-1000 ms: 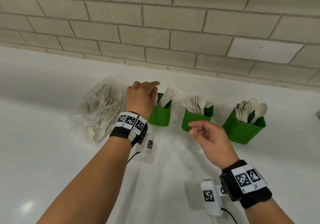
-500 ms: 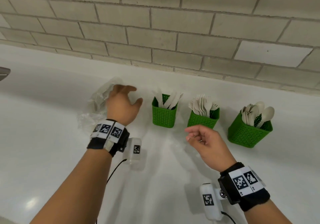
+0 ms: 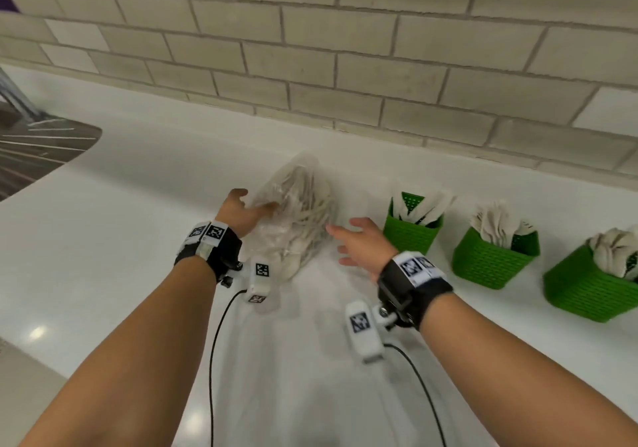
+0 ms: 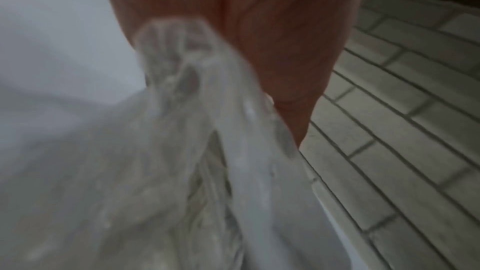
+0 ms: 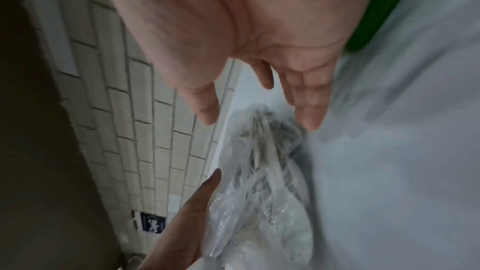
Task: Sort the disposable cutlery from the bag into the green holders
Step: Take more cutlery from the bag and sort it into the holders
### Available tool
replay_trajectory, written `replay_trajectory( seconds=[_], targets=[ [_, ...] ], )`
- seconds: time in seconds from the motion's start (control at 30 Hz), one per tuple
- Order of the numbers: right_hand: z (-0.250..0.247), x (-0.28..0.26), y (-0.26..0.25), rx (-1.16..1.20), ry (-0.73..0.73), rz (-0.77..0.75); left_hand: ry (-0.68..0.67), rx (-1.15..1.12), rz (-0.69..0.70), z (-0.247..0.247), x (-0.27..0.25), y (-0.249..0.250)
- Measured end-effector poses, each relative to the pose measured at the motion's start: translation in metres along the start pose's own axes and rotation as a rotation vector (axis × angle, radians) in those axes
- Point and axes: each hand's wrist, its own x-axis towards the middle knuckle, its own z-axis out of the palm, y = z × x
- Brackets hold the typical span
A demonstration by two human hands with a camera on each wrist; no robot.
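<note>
While the white counter (image 3: 103, 239) stretches out beneath a tiled wall (image 3: 310, 49), the clear plastic bag (image 3: 303, 212) of pale cutlery sits near the middle of it, lifted at its left side. To its right stand three green holders in a row: the first holder (image 3: 411, 236) with flat pale pieces, the second holder (image 3: 490, 263) packed with forks, the third holder (image 3: 587, 291) with spoons at the frame's edge. Now the left hand (image 3: 241, 212) grips the bag's left edge, and the left wrist view shows plastic bunched against the palm, fingers curled round it. Over comes the right hand (image 3: 362, 246), fingers straight and spread, holding nothing, its fingertips (image 5: 311, 122) just beside the bag's right side; whether they touch it, I can't tell. A grey drainer (image 3: 41, 150) peeks in far left.
</note>
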Motion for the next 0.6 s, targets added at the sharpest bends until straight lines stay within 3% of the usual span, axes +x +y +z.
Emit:
replay_trajectory(
  seconds=[0.1,0.23,0.37,0.6],
  targets=[
    [0.037,0.032,-0.005,0.035,0.018,0.123,-0.093,-0.121,0.033,0.002,0.005,-0.006],
    [0.056,0.051,0.011,0.061,0.056,0.074,-0.190,-0.162,0.100,0.000,-0.009,-0.011],
    [0.052,0.000,0.013,0.046,0.057,-0.010,-0.262,-0.232,0.192,-0.009,-0.055,-0.019],
    [-0.013,-0.122,0.047,0.013,0.104,-0.161,-0.553,-0.353,0.270,0.001,-0.162,-0.023]
  ],
)
